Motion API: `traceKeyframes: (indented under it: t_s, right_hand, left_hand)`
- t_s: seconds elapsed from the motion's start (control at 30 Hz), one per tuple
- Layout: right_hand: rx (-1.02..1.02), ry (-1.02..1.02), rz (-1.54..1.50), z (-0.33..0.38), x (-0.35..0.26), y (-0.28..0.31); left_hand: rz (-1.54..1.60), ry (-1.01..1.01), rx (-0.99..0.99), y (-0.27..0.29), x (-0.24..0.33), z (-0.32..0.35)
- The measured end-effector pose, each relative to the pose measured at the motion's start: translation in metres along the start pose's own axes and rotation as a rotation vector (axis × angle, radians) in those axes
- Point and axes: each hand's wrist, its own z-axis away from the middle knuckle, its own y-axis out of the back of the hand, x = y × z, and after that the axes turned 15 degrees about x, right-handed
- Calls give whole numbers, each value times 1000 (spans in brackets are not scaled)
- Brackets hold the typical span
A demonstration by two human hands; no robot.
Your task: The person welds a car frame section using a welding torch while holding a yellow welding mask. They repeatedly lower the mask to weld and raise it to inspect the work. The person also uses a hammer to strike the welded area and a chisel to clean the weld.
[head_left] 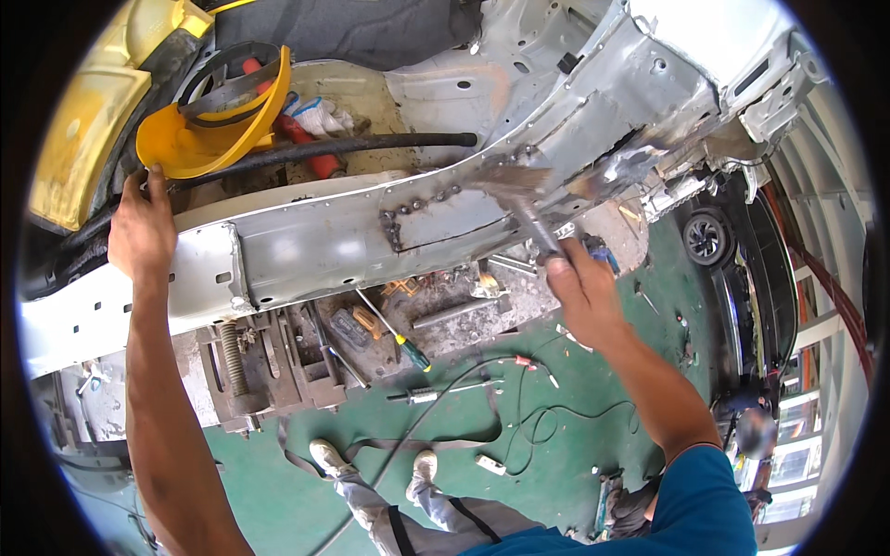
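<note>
My right hand [579, 287] grips the handle of a hammer [521, 196] whose blurred head lies against the grey sheet-metal car sill [315, 246], beside a patch with a row of dark weld spots [417, 208]. My left hand [141, 232] clasps the top edge of the same panel at its left end, fingers curled over it near a black hose [371, 145]. The metal around the hammer head looks scorched and bare.
A yellow face shield [209, 130] and work gloves [320, 116] lie inside the car shell. Below on the green floor are a metal clamp stand [269, 357], a screwdriver [399, 338], cables [519, 422] and my shoes [329, 456]. A black car [742, 269] stands at right.
</note>
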Motion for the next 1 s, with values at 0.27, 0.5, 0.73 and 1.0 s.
traceKeyframes:
  t_s: [0.27, 0.5, 0.73, 1.0]
  right_hand:
    - [-166, 110, 416, 16, 14, -21]
    - [-226, -42, 156, 40, 8, -45]
    - [-239, -294, -180, 54, -19, -49]
    - [-191, -481, -355, 70, -2, -54]
  left_hand:
    - [6, 1, -17, 1, -4, -2]
    - [85, -22, 12, 2, 0, 1]
    - [68, -59, 42, 6, 3, 1]
    - [24, -67, 0, 6, 3, -1]
